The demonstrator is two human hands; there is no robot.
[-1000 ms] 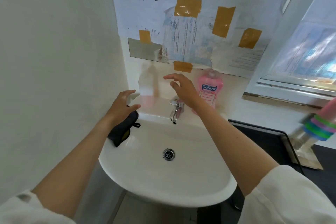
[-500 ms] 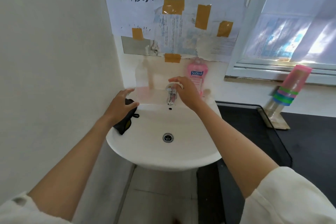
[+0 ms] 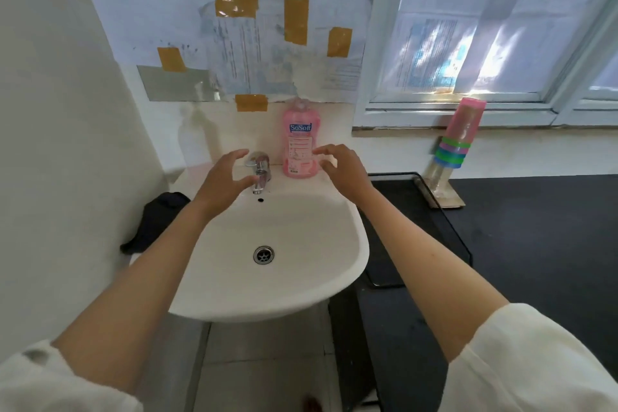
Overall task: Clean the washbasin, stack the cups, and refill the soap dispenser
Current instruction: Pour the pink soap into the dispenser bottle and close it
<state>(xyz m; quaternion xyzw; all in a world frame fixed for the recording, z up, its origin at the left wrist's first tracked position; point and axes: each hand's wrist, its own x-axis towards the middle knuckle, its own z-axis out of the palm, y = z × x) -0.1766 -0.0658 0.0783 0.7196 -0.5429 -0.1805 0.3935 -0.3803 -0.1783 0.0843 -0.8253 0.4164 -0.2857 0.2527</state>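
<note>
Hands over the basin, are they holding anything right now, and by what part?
Nothing is held. The left hand hovers open beside the tap; the right hand is open next to the pink soap bottle.

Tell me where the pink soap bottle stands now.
In the head view, the pink soap bottle stands upright on the washbasin back ledge, just right of the tap, against the wall.
</note>
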